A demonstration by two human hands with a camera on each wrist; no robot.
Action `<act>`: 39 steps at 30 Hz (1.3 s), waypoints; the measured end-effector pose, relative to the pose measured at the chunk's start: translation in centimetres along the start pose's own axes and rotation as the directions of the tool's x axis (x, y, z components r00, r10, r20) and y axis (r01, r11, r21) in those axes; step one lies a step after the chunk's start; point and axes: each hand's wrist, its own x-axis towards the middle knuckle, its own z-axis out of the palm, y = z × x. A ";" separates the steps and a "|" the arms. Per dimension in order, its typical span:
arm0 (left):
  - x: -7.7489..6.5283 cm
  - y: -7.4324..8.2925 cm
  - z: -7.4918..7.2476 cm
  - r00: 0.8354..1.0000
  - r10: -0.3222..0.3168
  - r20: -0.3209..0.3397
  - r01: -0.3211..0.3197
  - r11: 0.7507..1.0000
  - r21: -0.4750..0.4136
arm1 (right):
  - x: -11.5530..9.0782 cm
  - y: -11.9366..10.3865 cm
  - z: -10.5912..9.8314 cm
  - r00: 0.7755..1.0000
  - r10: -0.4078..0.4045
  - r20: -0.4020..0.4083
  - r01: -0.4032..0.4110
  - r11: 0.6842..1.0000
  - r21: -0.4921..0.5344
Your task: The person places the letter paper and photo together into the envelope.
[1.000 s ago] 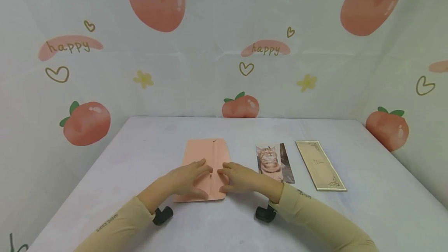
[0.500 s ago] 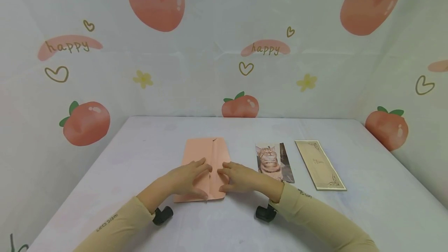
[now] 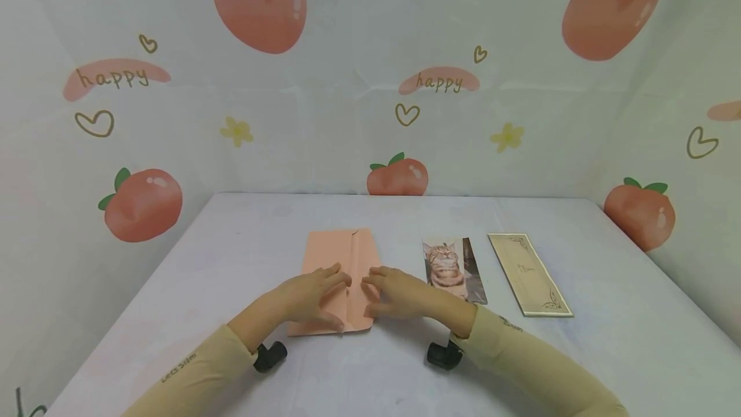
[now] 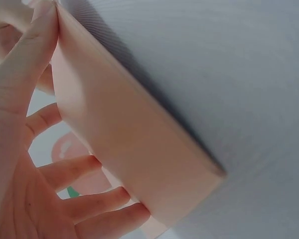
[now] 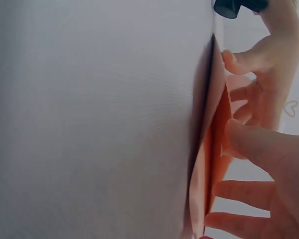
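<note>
A peach-coloured paper envelope (image 3: 327,248) lies on the table in the head view, with a long fold running down its right part. My left hand (image 3: 307,296) rests on its left part, fingers spread, fingertips on the paper and the thumb at the near edge. Over the right part is my right hand (image 3: 402,295), its fingers extended and its fingertips at the folded strip. In the right wrist view the envelope (image 5: 220,117) shows a narrow gap between its paper layers, with the right fingertips along the upper layer.
Right of the envelope lies a photo card of a cat (image 3: 446,269), partly covered by my right forearm. Farther right is a flat gold-bordered card (image 3: 529,274). Black wrist-camera mounts (image 3: 269,357) hang under both wrists. A printed cloth backdrop (image 3: 324,108) stands behind the table (image 3: 231,243).
My right hand and forearm have shifted slightly to the right, fingertips drawn back a little from the left hand. The left hand and the envelope stay in place.
</note>
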 end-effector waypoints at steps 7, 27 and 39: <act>-0.1 -0.1 0.0 1.000 -0.007 0.000 0.007 1.000 -0.002 | -0.9 0.9 -0.8 0.991 -0.032 -0.130 0.051 0.988 0.147; -0.1 -0.1 0.2 1.000 0.001 0.001 -0.001 1.000 -0.018 | -4.2 4.9 -2.0 0.957 0.100 -0.271 0.001 0.937 0.350; -0.1 0.0 0.0 1.000 -0.015 0.012 0.015 1.000 -0.019 | -6.7 8.1 -2.6 0.917 0.255 -0.305 -0.112 0.902 0.417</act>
